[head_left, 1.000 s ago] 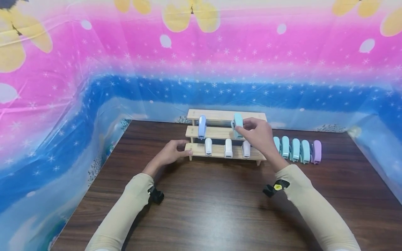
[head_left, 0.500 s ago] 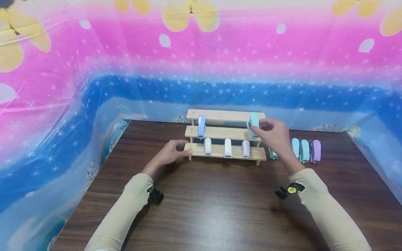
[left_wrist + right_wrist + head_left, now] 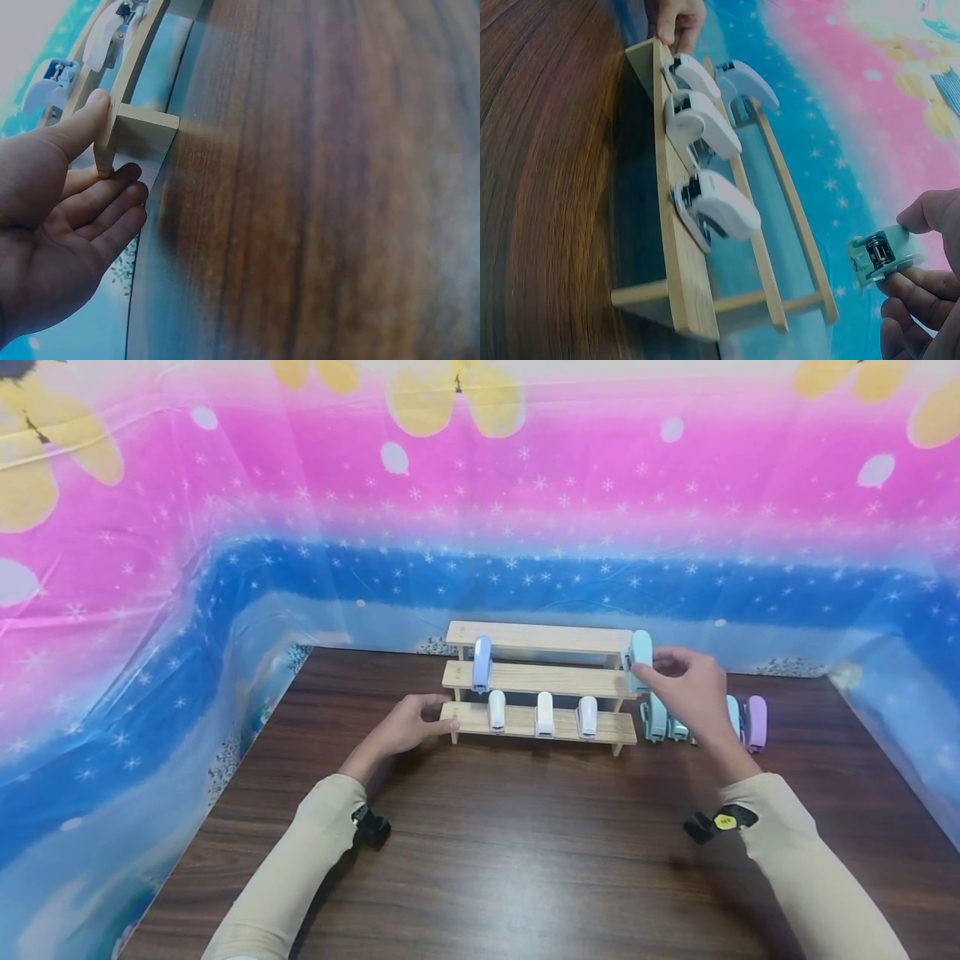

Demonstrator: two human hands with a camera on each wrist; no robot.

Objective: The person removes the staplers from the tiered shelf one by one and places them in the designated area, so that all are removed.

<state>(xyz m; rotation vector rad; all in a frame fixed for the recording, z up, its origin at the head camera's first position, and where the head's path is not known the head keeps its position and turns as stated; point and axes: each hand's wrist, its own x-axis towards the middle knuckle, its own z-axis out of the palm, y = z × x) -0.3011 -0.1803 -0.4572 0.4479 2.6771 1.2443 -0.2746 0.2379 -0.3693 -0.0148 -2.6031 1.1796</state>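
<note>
My right hand [image 3: 690, 685] pinches a mint-green stapler [image 3: 640, 660] between thumb and fingers. That stapler is in the air by the right end of the three-tier wooden rack [image 3: 540, 636]. At the rack's left end, my left hand [image 3: 411, 723] grips the lowest shelf, thumb on top and fingers below, as the left wrist view shows. A blue stapler [image 3: 482, 663] stands on the middle shelf at the left. Three white staplers stand spaced along the lowest shelf; one is the centre white stapler [image 3: 544, 715].
Right of the rack, several mint-green staplers [image 3: 655, 718] and a purple stapler [image 3: 755, 723] stand in a row on the brown wooden table [image 3: 510, 843], partly behind my right hand. A patterned cloth [image 3: 480, 502] hangs behind and left of the table.
My right hand has moved right with the mint-green stapler, from above the middle shelf to the rack's right end. The left hand and the other staplers have stayed put.
</note>
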